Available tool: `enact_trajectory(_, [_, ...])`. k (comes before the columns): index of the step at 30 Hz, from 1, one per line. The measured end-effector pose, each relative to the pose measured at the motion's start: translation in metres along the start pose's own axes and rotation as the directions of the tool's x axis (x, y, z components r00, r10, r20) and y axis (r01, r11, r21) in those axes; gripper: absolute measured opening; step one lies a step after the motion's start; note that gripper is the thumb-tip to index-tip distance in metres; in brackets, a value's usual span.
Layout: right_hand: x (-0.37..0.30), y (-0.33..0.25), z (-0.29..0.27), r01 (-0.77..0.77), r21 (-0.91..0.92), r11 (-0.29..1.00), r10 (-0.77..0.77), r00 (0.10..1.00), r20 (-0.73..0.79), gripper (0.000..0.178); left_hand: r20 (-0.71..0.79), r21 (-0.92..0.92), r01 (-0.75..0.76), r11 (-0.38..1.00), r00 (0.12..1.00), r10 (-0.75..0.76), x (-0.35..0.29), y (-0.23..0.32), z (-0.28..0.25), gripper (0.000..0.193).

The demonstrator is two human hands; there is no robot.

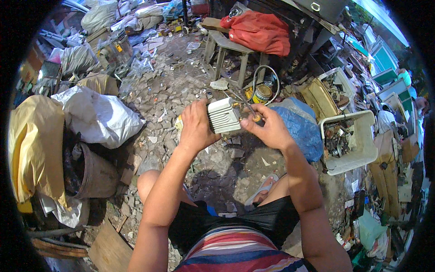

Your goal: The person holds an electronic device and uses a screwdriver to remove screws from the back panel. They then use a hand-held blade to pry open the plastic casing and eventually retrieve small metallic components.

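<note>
In front of me, my left hand (195,126) is closed around the left side of a pale grey metal housing (223,119) with a row of cooling fins. Small brass-coloured fittings (236,104) show at its right end. My right hand (270,129) is pinched at that end, closed on a screwdriver (258,119) with a black and yellow handle. A thin metal shaft runs from it up and to the left, beyond the housing. Where exactly its tip lies is hard to make out, and my fingers partly hide the handle.
Rubble covers the ground. A wooden bench (229,44) bears a red sack (260,31); a paint can (262,94) stands below. To the right are a blue bag (297,129) and a white crate (349,165) of scrap. White (97,115) and yellow sacks (36,145) sit left, beside a bucket (97,174).
</note>
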State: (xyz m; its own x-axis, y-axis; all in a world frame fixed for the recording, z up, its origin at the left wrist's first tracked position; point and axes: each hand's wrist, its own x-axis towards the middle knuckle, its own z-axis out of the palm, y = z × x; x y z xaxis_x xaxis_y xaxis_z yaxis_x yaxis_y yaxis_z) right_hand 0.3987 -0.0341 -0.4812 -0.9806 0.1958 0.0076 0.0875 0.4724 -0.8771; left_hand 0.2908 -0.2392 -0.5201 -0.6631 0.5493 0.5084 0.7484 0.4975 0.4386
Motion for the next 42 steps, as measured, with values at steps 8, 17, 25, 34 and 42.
enact_trajectory(8, [0.009,0.025,-0.003,0.135,-0.187,0.973,-0.163,0.976,-0.143,0.043,0.172,-0.553,0.079,0.83,0.985,0.02,0.006,0.015,-0.001,0.097])
enact_trajectory(17, [0.006,0.009,0.024,0.292,-0.026,0.956,-0.293,0.95,-0.106,0.036,0.205,-0.641,0.079,0.764,0.976,0.07,-0.003,0.016,0.004,0.1])
enact_trajectory(25, [-0.02,-0.035,-0.016,0.207,-0.028,0.978,-0.209,0.967,-0.147,0.019,-0.116,-0.224,-0.137,0.965,0.987,0.113,-0.001,0.016,0.004,0.086])
enact_trajectory(34, [-0.02,-0.029,-0.013,0.351,-0.32,0.88,-0.396,0.914,-0.086,0.031,-0.09,0.002,-0.077,0.997,0.993,0.077,0.003,0.019,0.0,0.082])
enact_trajectory(42, [-0.017,-0.027,-0.009,0.291,-0.226,0.93,-0.308,0.951,-0.043,0.033,-0.077,0.001,-0.057,0.998,0.995,0.057,0.002,0.016,-0.005,0.083])
